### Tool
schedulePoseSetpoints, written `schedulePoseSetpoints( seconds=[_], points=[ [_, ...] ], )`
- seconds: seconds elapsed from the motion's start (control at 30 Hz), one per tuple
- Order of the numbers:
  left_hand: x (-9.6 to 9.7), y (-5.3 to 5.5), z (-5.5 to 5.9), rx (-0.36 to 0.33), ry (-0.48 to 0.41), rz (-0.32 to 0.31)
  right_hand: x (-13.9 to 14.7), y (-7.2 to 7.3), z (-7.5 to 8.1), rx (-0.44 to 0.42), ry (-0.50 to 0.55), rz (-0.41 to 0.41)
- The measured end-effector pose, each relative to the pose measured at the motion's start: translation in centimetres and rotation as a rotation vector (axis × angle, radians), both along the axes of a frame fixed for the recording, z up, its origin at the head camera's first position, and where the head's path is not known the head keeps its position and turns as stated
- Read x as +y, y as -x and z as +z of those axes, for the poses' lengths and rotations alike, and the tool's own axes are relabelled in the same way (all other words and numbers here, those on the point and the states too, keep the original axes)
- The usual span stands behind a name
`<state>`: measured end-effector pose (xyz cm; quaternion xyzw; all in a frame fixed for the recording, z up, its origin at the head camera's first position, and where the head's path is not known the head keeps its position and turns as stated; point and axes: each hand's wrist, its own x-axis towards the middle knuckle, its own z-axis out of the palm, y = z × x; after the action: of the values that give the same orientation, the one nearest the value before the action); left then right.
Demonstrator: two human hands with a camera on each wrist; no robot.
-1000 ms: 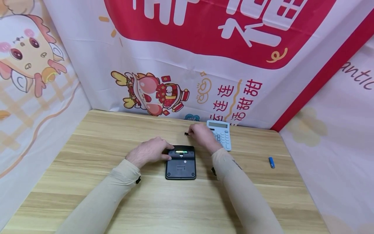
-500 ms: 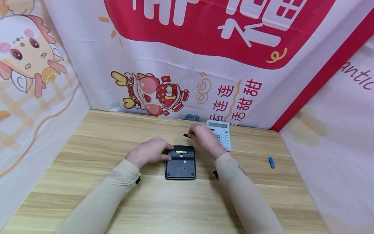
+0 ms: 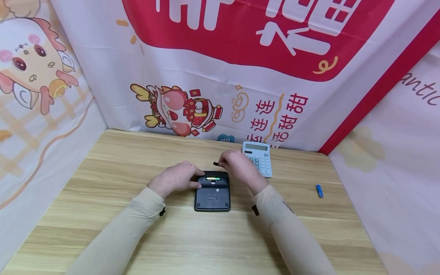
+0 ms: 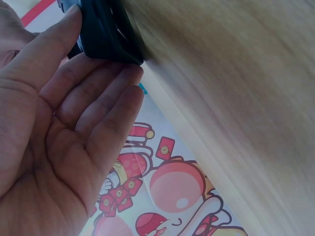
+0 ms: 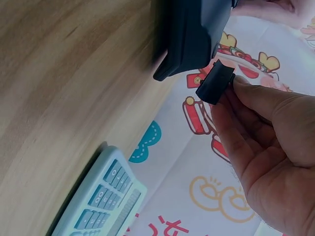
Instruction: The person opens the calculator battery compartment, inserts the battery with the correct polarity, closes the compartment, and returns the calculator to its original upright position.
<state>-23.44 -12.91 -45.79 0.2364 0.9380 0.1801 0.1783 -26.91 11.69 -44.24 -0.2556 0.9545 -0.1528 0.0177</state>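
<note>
Face down on the table lies a black calculator (image 3: 212,196), its battery slot uncovered with a shiny battery (image 3: 213,178) inside. My left hand (image 3: 177,176) grips its upper left edge. In the left wrist view, the thumb (image 4: 69,24) is on its back and the fingertips are against its side. Just beyond the calculator's upper right corner, my right hand (image 3: 237,166) pinches a small black battery cover (image 5: 215,82) between thumb and fingers. The cover is held in the air, apart from the slot.
A light blue calculator (image 3: 262,160) lies face up behind the right hand, partly hidden by it. Off to the right on the wooden table (image 3: 220,244) is a blue battery (image 3: 319,191). Printed cloth (image 3: 223,68) hangs behind the table's back edge.
My right hand has moved slightly left and nearer with the battery cover, toward the black calculator's top edge. The left hand and the calculator have stayed put.
</note>
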Motion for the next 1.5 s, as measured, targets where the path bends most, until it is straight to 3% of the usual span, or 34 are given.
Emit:
schedulePoseSetpoints(
  seconds=[0.73,1.5],
  points=[
    [0.0,-0.1,0.1,-0.019,-0.006,0.004,-0.3,-2.5,-0.1,0.019,-0.026,0.074],
    [-0.1,0.1,0.1,-0.013,-0.017,-0.006,-1.2,-2.9,-0.6,0.063,-0.069,0.161]
  ],
)
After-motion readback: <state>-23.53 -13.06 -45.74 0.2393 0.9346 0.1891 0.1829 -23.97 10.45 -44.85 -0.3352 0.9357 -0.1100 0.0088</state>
